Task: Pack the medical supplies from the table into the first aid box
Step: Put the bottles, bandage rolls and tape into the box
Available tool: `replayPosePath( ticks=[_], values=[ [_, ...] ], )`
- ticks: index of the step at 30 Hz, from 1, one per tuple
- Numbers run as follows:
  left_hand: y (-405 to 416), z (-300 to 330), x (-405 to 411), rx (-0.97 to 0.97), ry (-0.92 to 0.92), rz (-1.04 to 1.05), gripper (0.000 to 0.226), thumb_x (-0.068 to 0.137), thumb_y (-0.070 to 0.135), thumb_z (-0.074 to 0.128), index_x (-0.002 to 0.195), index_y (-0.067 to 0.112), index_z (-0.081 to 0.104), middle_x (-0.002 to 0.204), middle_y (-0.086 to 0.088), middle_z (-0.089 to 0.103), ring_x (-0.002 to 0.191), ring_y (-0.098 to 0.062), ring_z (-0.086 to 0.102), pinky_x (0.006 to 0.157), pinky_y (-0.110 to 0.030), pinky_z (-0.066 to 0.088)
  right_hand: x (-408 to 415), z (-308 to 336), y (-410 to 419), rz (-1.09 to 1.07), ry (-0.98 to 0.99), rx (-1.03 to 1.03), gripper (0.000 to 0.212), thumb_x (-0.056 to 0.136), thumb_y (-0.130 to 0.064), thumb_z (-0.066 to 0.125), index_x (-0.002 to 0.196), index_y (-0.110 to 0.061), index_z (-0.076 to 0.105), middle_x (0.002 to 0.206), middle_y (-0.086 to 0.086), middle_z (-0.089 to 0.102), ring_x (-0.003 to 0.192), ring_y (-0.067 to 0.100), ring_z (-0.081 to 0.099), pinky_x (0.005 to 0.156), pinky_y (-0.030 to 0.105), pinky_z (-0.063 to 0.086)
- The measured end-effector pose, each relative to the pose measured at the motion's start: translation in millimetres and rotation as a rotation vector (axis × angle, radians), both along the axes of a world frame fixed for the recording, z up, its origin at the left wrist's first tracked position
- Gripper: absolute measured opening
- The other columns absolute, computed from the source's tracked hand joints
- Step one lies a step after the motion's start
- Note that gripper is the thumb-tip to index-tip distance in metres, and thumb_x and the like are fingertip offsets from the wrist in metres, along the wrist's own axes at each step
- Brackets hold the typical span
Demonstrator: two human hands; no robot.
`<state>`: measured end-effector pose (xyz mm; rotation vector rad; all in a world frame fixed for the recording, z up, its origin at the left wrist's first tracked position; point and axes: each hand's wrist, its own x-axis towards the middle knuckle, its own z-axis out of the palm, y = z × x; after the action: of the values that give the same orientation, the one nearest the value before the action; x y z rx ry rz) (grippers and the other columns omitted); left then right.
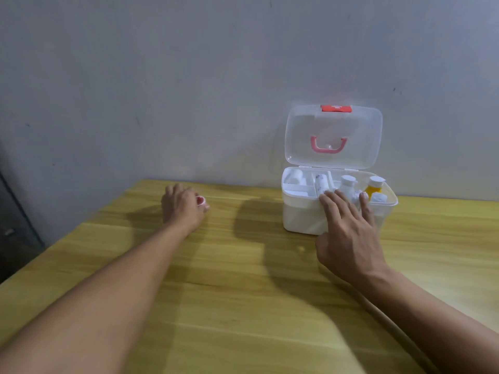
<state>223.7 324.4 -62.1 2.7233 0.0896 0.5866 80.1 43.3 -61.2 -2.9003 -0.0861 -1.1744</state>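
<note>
The white first aid box [302, 217] stands at the back right of the table, its clear lid [333, 136] raised against the wall. Inside I see a white bottle [347, 184], a yellow bottle with a white cap [374, 187], a bandage roll [320, 183] and another white roll [295, 175] in the tray. My right hand [348, 233] rests spread on the box's front rim, holding nothing. My left hand [182, 206] lies at the far left of the table, closed on a small red and white tape roll [201, 201].
The wooden table [243, 292] runs up to a grey wall [189, 90]. Its left edge drops off beside a dark object [16, 225] on the floor side.
</note>
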Motion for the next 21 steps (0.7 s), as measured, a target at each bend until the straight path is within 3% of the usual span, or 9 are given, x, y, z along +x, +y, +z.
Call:
replayPosePath(
  ticks=[3, 7, 14, 18, 21],
  values=[
    [17.4, -4.3, 8.7, -0.088, 0.089, 0.014, 0.030, 0.078, 0.033, 0.074, 0.100, 0.014, 0.067, 0.130, -0.017, 0.055, 0.125, -0.036, 0.044, 0.103, -0.041, 0.035, 0.0, -0.4, -1.1, 0.003, 0.010, -0.004, 0.071, 0.057, -0.009, 0.053, 0.127, 0.001, 0.052, 0.134, 0.016, 0.057, 0.131, 0.031, 0.048, 0.114, 0.059, 0.023],
    [16.1, 2.3, 4.9, -0.236, 0.149, -0.065, 0.025, 0.076, 0.022, 0.079, 0.095, 0.008, 0.068, 0.113, -0.018, 0.069, 0.107, -0.035, 0.061, 0.086, -0.036, 0.047, -0.1, 0.2, -2.1, 0.002, 0.026, -0.010, 0.074, 0.055, -0.007, 0.059, 0.129, 0.000, 0.051, 0.135, 0.015, 0.056, 0.132, 0.031, 0.047, 0.114, 0.058, 0.023],
    [-41.7, 43.8, -18.0, -0.406, 0.132, -0.304, 0.020, 0.074, 0.021, 0.080, 0.090, 0.014, 0.071, 0.102, -0.009, 0.073, 0.099, -0.025, 0.066, 0.081, -0.028, 0.046, -5.4, 1.8, -2.1, 0.012, 0.065, -0.016, 0.077, 0.057, -0.013, 0.062, 0.132, -0.002, 0.048, 0.137, 0.015, 0.053, 0.133, 0.031, 0.044, 0.116, 0.057, 0.020],
    [-103.2, 82.5, -45.9, -0.413, 0.097, -0.581, 0.024, 0.076, 0.025, 0.077, 0.097, 0.015, 0.070, 0.094, -0.001, 0.068, 0.089, -0.018, 0.061, 0.082, -0.026, 0.045, -6.4, 5.4, -3.5, 0.021, 0.089, -0.006, 0.076, 0.057, -0.016, 0.059, 0.132, -0.003, 0.049, 0.137, 0.013, 0.054, 0.133, 0.030, 0.044, 0.116, 0.057, 0.021],
    [-140.0, 89.4, -58.4, -0.314, 0.129, -0.693, 0.024, 0.077, 0.022, 0.077, 0.098, 0.015, 0.069, 0.100, -0.006, 0.069, 0.092, -0.021, 0.064, 0.088, -0.031, 0.049, -7.0, 8.5, -3.9, 0.035, 0.110, -0.001, 0.074, 0.059, -0.018, 0.059, 0.131, -0.005, 0.049, 0.136, 0.011, 0.054, 0.133, 0.028, 0.044, 0.116, 0.056, 0.021]
  ],
)
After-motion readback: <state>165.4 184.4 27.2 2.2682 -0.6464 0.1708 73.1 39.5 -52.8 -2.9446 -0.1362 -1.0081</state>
